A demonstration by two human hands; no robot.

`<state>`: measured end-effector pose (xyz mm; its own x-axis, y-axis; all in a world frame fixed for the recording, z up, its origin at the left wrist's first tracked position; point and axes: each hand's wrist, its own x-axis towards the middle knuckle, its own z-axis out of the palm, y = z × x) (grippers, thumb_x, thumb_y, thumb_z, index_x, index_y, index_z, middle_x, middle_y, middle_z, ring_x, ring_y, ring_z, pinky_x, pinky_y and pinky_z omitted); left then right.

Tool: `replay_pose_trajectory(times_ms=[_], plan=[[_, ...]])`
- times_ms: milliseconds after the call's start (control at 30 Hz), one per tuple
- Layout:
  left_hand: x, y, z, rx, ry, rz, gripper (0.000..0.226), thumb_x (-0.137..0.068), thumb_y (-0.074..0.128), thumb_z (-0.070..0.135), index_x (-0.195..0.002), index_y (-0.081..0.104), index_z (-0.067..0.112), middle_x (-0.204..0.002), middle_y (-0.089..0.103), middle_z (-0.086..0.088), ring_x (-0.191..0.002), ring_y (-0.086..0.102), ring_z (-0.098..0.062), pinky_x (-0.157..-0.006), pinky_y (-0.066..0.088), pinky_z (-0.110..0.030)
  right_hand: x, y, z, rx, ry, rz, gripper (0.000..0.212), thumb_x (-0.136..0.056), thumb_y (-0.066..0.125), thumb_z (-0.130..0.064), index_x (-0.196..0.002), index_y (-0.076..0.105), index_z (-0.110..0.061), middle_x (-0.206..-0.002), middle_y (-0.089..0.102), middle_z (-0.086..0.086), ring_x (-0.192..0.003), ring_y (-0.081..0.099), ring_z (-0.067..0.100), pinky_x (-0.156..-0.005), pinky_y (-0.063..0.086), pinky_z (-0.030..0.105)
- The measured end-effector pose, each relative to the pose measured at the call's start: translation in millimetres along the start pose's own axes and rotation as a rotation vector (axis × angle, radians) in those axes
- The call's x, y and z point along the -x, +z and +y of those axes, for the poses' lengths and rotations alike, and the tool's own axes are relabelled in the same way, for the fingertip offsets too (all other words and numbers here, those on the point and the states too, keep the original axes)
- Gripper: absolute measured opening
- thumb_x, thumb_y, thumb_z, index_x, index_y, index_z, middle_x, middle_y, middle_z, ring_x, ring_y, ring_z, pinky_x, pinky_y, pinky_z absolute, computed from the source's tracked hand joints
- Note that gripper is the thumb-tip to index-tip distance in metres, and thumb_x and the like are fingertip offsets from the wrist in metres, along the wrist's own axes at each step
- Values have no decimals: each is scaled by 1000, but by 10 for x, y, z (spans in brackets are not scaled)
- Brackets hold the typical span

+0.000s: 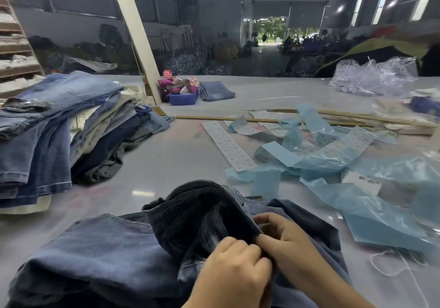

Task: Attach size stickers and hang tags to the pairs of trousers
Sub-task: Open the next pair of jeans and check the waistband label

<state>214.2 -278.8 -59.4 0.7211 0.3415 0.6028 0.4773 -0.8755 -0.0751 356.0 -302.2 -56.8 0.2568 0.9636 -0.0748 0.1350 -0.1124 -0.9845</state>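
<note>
A dark blue pair of trousers (pixel 197 214) lies bunched at the table's near edge, on top of a lighter blue pair (pixel 95 248). My left hand (pixel 235 269) grips a fold of the dark denim with curled fingers. My right hand (pixel 283 238) pinches the same fold from the right, its thumb against the cloth edge. A long white strip of size stickers (pixel 228 145) lies beyond on the table. What sits between my fingers is hidden.
A tall stack of folded jeans (pixel 52 126) fills the left side. Blue backing paper and sticker strips (pixel 333 155) litter the right. A blue tray (pixel 183 98), wooden sticks (pixel 262 119) and clear plastic bags (pixel 373 74) lie farther back on the grey table (pixel 166 164).
</note>
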Motion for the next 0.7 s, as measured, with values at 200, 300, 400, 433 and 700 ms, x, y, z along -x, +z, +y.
replay_pose_trajectory(times_ms=[200,300,400,433,700], plan=[[203,-432,-416,-28,-396,-71,43,-78,50,66,-66,60,26,-70,56,12,-70,56,-17,-74,36,-37,7,17,89,-24,-3,24,36,-84,46,16,-88,70,-11,-73,72,10,-61,61,17,-52,49,25],[309,-557,-710,-18,-527,-197,48,-72,42,76,-75,64,32,-91,59,17,-94,59,-13,-89,33,-35,-1,117,87,-13,5,31,35,-84,50,6,-97,67,-22,-73,72,7,-59,60,13,-56,49,28],[476,-571,-861,87,-515,-214,32,-65,65,65,-68,52,35,-87,54,22,-88,57,-6,-100,41,-41,0,250,67,82,-11,0,45,-74,50,-16,-110,53,-43,-67,67,0,-57,59,12,-61,48,31],[513,-576,-853,108,-512,-177,37,-62,77,55,-65,47,35,-74,50,22,-75,55,-3,-100,43,-41,-4,287,47,121,-31,-13,46,-75,50,-17,-109,50,-48,-67,68,-2,-58,59,11,-60,48,28],[683,-487,-609,244,-273,-32,34,-70,76,44,-61,55,20,-78,57,16,-70,54,-9,-65,45,-24,-176,514,-153,457,-158,49,24,-77,55,-58,-91,56,-40,-87,66,-17,-78,59,-1,-70,51,30]])
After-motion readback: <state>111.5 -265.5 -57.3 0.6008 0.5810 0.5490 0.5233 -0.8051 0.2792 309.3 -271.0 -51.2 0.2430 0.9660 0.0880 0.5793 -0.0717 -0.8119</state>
